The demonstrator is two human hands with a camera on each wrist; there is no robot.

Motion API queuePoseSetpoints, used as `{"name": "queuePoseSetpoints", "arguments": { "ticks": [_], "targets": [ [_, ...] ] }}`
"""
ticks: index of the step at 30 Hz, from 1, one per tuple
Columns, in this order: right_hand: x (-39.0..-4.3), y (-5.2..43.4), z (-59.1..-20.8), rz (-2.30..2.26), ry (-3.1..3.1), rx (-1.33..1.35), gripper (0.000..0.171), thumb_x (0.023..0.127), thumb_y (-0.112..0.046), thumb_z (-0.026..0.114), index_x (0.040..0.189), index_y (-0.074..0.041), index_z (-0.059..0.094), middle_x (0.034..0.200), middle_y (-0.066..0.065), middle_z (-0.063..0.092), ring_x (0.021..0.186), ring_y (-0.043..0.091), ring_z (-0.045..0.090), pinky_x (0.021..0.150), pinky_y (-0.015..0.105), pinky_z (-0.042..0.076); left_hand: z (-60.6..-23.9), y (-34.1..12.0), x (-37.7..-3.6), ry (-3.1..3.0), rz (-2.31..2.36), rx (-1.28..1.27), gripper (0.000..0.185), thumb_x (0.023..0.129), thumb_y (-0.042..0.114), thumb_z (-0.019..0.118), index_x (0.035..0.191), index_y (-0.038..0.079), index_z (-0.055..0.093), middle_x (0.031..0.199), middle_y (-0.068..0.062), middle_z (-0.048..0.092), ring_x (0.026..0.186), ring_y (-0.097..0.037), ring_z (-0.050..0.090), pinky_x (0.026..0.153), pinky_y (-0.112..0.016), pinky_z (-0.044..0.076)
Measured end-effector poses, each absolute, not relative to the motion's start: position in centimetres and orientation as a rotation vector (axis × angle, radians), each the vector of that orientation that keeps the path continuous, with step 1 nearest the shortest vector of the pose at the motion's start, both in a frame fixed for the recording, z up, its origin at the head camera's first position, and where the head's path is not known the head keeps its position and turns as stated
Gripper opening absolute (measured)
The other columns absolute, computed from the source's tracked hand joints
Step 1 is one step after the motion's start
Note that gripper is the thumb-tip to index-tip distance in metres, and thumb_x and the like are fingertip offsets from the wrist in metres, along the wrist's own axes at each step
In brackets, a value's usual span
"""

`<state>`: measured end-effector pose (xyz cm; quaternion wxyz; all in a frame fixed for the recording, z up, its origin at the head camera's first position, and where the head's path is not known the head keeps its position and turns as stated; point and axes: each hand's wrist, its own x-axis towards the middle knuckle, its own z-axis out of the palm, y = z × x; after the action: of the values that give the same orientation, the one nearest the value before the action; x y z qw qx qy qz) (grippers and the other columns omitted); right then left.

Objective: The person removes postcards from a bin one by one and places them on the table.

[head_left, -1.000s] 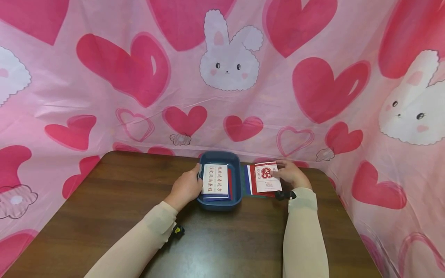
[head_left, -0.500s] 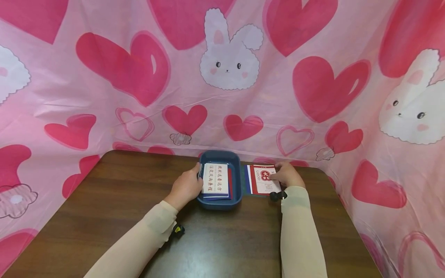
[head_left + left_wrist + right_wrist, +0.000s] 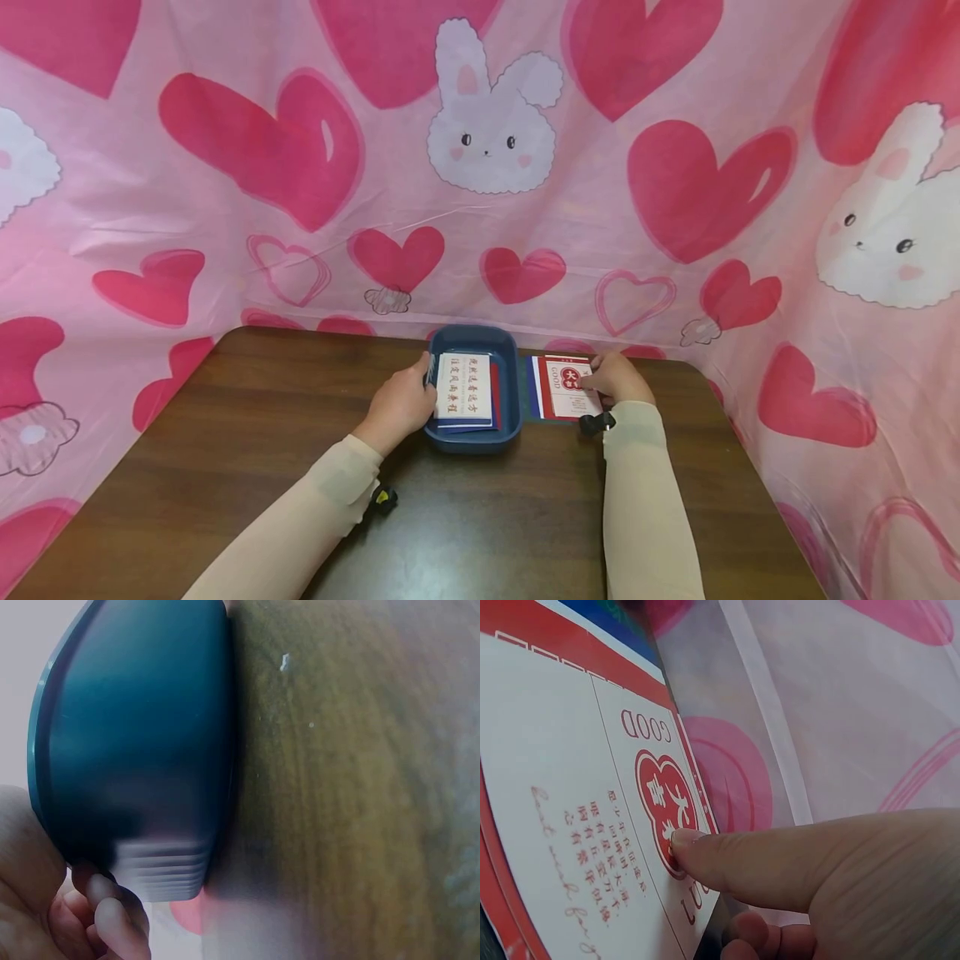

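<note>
Blue tray [image 3: 511, 398] in left hand's [image 3: 397, 406] grip; right hand [image 3: 618, 379] presses card [image 3: 564, 392] (stack beneath hidden).

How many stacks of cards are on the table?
2: one stack inside the blue tray; another stack right of the tray, under the right hand. Cards per stack cannot be told.
</note>
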<state>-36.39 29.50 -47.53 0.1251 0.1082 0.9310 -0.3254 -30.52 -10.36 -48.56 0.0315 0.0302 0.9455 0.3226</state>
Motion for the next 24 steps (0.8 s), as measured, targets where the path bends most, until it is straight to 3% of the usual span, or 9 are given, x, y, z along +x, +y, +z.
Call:
{"name": "queuePoseSetpoints", "arguments": {
  "ticks": [8,15,24],
  "targets": [
    [-36.6,29.9,-47.8,-0.958,2.708,0.288,0.044,0.101,-0.025,0.087,0.130,0.000,0.067,0.128,0.024,0.069,0.109,0.037,0.067,0.084,0.040,0.064,-48.5,-10.3,-30.5,2.914,0.977,0.083,0.074,0.113,0.028,0.061,0.179,0.008,0.033,0.177,-0.021,0.049,0.150,-0.044,0.063,0.120,-0.069,0.052],
    [-36.3,30.7,-47.5,-1.079,2.653,0.267,0.056,0.105,-0.030,0.082,0.145,0.003,0.059,0.141,0.026,0.064,0.118,0.038,0.066,0.097,0.049,0.067,-48.4,-10.3,-30.5,2.911,0.978,0.088,0.074,0.113,0.027,0.060,0.179,0.007,0.033,0.177,-0.021,0.049,0.150,-0.044,0.063,0.120,-0.069,0.052],
    [-36.6,30.4,-46.8,-1.015,2.697,0.254,0.048,0.109,-0.036,0.074,0.136,0.002,0.064,0.129,0.021,0.066,0.109,0.031,0.063,0.080,0.037,0.062,-48.6,-10.3,-30.5,2.914,0.983,0.077,0.074,0.113,0.027,0.061,0.179,0.008,0.034,0.177,-0.021,0.049,0.150,-0.045,0.063,0.120,-0.069,0.052]
  ]
}}
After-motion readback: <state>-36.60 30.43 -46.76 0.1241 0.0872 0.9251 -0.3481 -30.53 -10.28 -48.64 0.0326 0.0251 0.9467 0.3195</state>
